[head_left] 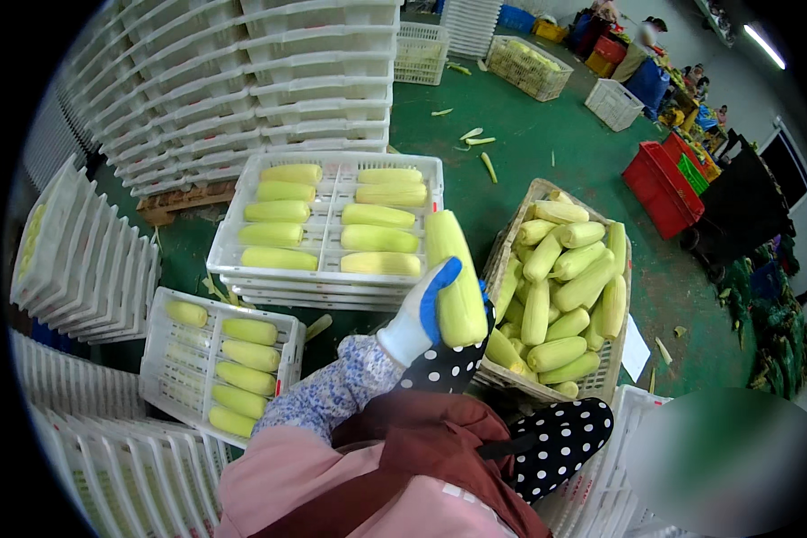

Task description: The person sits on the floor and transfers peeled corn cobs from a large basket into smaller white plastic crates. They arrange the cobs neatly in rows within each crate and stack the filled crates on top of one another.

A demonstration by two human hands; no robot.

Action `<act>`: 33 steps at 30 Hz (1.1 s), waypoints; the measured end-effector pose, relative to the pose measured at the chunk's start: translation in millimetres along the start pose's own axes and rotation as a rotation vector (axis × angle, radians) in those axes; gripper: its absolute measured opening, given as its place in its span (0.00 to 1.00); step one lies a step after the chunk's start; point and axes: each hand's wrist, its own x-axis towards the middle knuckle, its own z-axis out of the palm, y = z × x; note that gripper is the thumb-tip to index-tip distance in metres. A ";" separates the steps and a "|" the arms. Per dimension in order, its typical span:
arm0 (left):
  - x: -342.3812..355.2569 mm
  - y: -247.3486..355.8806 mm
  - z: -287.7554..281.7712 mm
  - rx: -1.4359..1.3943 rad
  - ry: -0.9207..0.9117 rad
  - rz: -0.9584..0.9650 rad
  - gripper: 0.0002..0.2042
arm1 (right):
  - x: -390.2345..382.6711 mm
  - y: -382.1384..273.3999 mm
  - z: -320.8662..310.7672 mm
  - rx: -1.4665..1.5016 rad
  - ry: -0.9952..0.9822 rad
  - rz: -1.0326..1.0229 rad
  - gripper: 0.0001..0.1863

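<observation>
My left hand point(414, 320), in a white glove with blue fingertips, is closed round a pale green ear of corn point(455, 278) still in its inner husk. The thumb lies across the ear's near side, and blue fingertips show past its right edge. Below and left of that ear is a white divided tray point(329, 188) on a stack, with a row of ears in each half. To the right, a worn crate point(623, 354) is heaped with loose ears point(560, 278). My right hand is not visible.
A smaller white tray point(159, 345) at the left holds one ear in one half, several in the other. Tall stacks of white trays point(323, 72) rise behind. Husk scraps point(488, 168) litter the green floor. A red bin point(662, 190) and people at work are farther right.
</observation>
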 end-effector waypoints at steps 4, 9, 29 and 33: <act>-26.4 4.5 -6.7 -0.042 0.007 -0.014 0.23 | 38.1 -70.3 93.9 0.187 -0.404 -0.176 0.16; -82.2 33.6 -33.6 -0.049 0.154 0.218 0.25 | 60.2 -274.5 237.8 0.275 -0.237 -0.988 0.17; -187.3 133.0 -151.6 -0.194 0.373 0.659 0.23 | -238.5 -595.9 413.1 1.282 -1.111 -0.903 0.32; -149.2 174.2 -149.3 -0.040 0.387 0.701 0.19 | -152.1 -499.6 495.6 0.703 -0.712 -0.418 0.33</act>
